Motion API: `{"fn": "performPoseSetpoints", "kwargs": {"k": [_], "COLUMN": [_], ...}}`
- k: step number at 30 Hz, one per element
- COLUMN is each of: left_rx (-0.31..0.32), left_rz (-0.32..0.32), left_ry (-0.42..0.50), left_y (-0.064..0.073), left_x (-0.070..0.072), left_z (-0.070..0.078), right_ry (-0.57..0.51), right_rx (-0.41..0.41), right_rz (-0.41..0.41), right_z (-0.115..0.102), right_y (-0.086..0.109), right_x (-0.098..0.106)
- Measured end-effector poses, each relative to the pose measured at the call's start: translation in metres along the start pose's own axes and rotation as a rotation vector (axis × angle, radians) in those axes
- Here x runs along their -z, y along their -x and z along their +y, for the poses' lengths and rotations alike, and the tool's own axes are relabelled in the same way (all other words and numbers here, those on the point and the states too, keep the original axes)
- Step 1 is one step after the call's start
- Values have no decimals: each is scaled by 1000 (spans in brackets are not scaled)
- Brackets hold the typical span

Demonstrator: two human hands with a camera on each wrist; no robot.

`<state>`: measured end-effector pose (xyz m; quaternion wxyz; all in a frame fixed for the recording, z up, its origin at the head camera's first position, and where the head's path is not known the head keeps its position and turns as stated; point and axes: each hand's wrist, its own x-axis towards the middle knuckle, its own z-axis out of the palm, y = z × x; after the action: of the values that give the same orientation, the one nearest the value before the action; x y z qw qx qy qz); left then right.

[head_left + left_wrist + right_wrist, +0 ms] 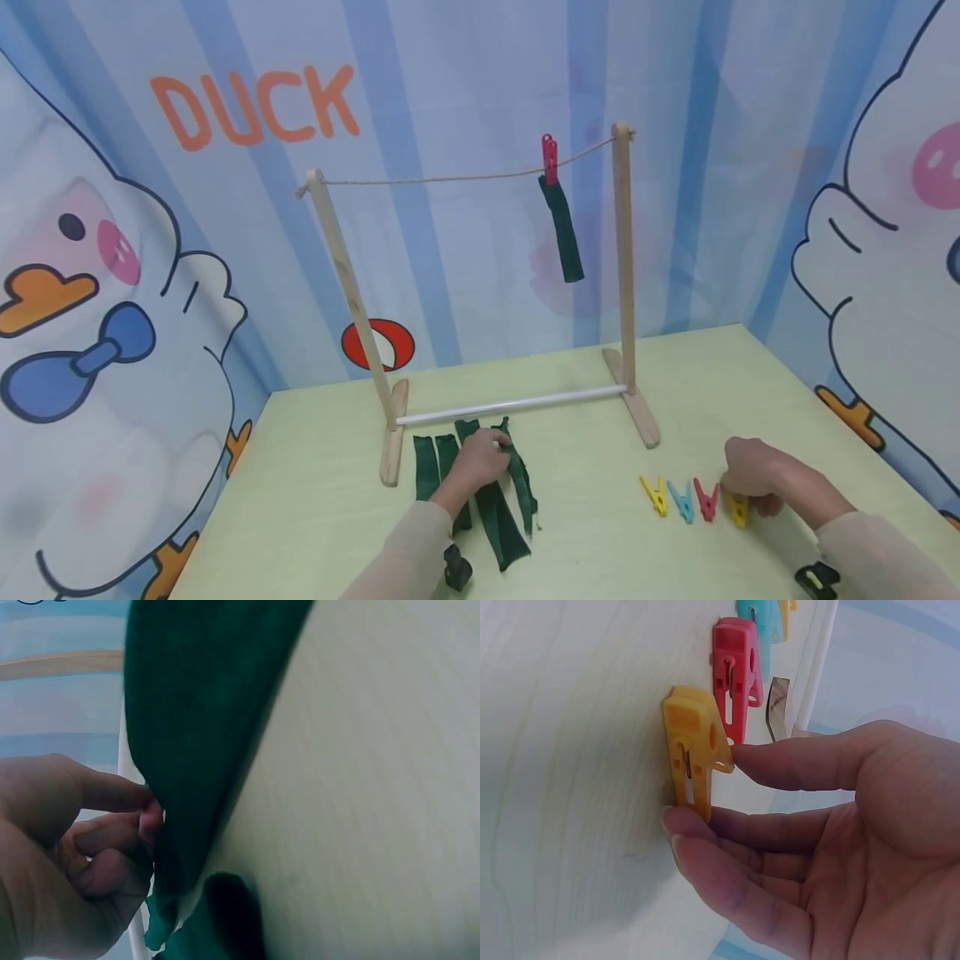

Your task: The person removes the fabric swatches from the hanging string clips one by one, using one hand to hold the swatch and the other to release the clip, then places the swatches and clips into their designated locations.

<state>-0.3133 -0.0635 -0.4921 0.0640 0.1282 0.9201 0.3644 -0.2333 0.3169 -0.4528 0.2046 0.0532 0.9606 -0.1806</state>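
Several dark green cloth strips lie side by side on the table. My left hand point(480, 461) is over them, and its thumb and finger pinch the edge of a green cloth strip point(202, 697), apparently the rightmost strip point(522, 487). My right hand point(855, 817) has its thumb and fingertips around a yellow clothespin point(690, 742) at the right end of a row. Left of it lie a red clothespin point(706, 500), a blue clothespin point(682, 502) and another yellow clothespin point(655, 497). Another green strip point(562, 233) hangs from the rope under a red clothespin point(551, 160).
A wooden rack with two posts point(624, 267) stands on the pale table point(315, 500). A thin rope point(435, 179) joins the post tops, and a white rod point(510, 406) joins the feet. Behind hangs a blue striped curtain point(480, 83) with duck prints.
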Motion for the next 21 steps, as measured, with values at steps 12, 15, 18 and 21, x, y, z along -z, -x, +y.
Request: {"fn": "performPoseSetpoints", "kwargs": {"k": [12,15,18,21], "left_rx": [1,9,8,-5], "left_rz": [7,4,-2,-5], "left_ry": [-43,-36,-24,-24], "left_y": [3,4,5,5], "left_x": [-3,-2,0,2], "left_z": [-8,-7,-6,-6], "right_ry": [-24,-23,-28,-34], "right_rx": [6,6,9,12], "right_rz": [20,14,11,11], "right_z": [3,4,5,6], "right_y": [0,-1,-1,-2], "right_x": [-6,-6,-5,-4]}}
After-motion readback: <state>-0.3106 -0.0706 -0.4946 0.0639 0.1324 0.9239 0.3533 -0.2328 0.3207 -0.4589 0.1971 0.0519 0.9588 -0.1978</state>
